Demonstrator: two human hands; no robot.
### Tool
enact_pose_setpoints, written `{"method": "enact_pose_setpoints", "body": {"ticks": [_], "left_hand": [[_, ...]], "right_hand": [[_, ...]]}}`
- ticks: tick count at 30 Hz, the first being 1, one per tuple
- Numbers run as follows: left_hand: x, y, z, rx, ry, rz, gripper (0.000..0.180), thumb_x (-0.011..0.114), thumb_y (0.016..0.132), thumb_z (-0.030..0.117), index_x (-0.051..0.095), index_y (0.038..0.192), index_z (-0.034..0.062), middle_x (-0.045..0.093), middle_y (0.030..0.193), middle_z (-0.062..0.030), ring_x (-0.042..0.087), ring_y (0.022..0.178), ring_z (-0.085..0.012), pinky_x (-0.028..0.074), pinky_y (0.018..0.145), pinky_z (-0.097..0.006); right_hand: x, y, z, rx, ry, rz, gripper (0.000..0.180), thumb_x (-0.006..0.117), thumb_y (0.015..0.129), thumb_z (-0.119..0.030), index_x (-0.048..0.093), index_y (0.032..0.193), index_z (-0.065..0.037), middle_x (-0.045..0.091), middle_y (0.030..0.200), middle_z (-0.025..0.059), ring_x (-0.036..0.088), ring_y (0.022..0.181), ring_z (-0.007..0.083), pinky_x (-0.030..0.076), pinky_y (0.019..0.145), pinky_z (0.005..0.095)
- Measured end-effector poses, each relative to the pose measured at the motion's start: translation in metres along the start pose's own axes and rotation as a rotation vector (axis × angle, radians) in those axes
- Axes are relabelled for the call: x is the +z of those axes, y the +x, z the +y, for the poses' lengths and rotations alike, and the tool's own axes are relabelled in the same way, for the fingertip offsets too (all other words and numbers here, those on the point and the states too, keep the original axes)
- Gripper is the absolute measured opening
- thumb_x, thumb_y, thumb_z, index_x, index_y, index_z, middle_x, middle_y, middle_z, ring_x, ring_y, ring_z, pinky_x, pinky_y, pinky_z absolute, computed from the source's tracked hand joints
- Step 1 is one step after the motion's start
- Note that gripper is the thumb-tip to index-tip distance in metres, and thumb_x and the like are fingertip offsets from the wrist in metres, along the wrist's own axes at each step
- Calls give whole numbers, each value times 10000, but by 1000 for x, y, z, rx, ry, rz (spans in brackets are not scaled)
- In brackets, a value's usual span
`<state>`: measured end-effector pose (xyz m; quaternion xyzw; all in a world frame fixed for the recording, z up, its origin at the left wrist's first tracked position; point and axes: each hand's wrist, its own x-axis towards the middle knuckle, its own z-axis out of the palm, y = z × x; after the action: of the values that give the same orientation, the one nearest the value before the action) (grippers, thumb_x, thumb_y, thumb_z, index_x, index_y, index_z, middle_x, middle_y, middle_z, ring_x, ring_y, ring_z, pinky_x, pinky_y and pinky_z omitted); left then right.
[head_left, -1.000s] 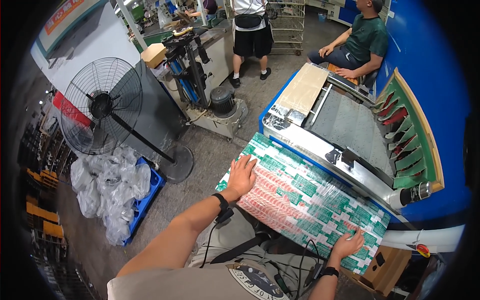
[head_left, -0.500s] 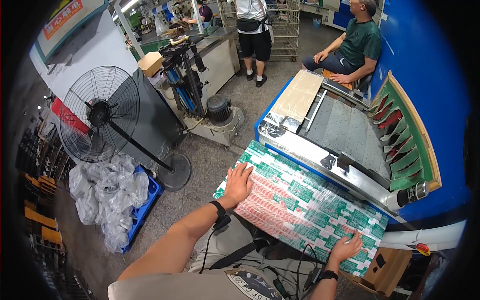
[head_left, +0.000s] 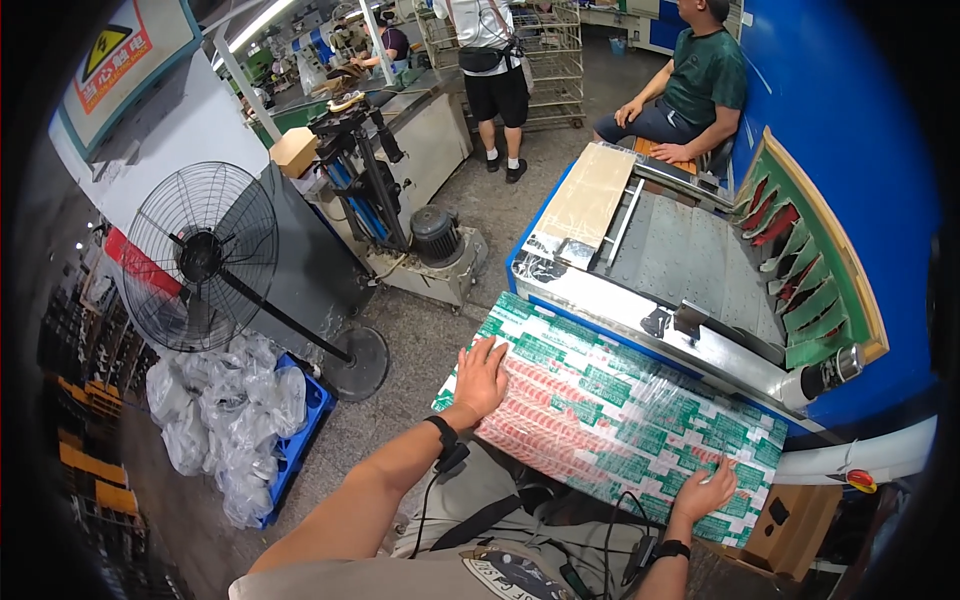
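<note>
Just in front of me is a flat, table-like panel [head_left: 610, 415] patterned in green, white and red, with a shiny clear covering. On its left part lies my left hand [head_left: 481, 380], palm down with the fingers stretched out. Near its right end rests my right hand [head_left: 706, 488], fingers extended over the surface. Neither hand shows anything held. Directly beyond the panel stands a blue-sided machine [head_left: 650, 322] with a grey sloping bed [head_left: 690, 250]. Torn green and red strips [head_left: 795, 260] hang in an opening at its right.
A black floor fan [head_left: 200, 255] stands left, by a blue pallet [head_left: 310, 420] of clear plastic bags [head_left: 225, 420]. A motorised device [head_left: 437, 235] stands ahead. A cardboard box [head_left: 795, 525] and white pipe [head_left: 850, 458] are right. One person [head_left: 700, 75] sits beyond the machine; another [head_left: 490, 80] stands farther back.
The view has shifted slightly, so the surroundings sit a little differently in the picture. Both hands stay at about the same places on the panel. The standing person's legs have changed position.
</note>
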<state>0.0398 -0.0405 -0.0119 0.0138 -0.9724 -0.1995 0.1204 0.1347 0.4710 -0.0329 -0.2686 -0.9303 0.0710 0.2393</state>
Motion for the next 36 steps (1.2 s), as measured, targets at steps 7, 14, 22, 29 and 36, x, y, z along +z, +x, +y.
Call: {"method": "enact_pose_setpoints", "body": {"ticks": [7, 14, 22, 29, 36], "left_hand": [[3, -3, -5, 1, 5, 31, 564, 611, 992, 189, 551, 1548, 121, 474, 1621, -196, 398, 1548, -398, 218, 1293, -674], [4, -1, -4, -5, -13, -5, 561, 641, 998, 186, 549, 1547, 118, 465, 1619, -194, 399, 1548, -393, 228, 1297, -676], [2, 2, 0, -27, -43, -7, 534, 598, 1014, 202, 557, 1540, 121, 459, 1634, -187, 382, 1561, -390, 218, 1299, -675], [-2, -1, -1, -66, -43, -52, 534, 580, 1031, 214, 545, 1556, 129, 439, 1659, -174, 347, 1588, -379, 188, 1322, -658], [-5, -1, 1, -64, -60, -63, 534, 569, 1037, 202, 534, 1564, 123, 432, 1661, -180, 350, 1587, -379, 181, 1327, -651]], "right_hand": [[1, 1, -2, -27, 6, -12, 495, 639, 948, -74, 656, 1444, -70, 643, 1411, 178, 488, 1444, 373, 332, 1229, 581], [-3, 2, -3, 19, -53, -59, 524, 653, 963, -84, 647, 1487, -78, 634, 1477, 189, 508, 1436, 379, 356, 1228, 563], [6, 7, 5, -44, -59, 37, 543, 646, 930, -121, 664, 1473, -121, 660, 1421, 170, 530, 1407, 380, 397, 1174, 555], [2, 5, 0, -52, -72, 1, 524, 639, 935, -84, 680, 1458, -97, 679, 1410, 161, 570, 1355, 351, 416, 1161, 539], [9, 5, 10, -75, -109, 24, 498, 635, 963, -110, 685, 1458, -112, 682, 1416, 142, 565, 1361, 346, 427, 1156, 533]]}}
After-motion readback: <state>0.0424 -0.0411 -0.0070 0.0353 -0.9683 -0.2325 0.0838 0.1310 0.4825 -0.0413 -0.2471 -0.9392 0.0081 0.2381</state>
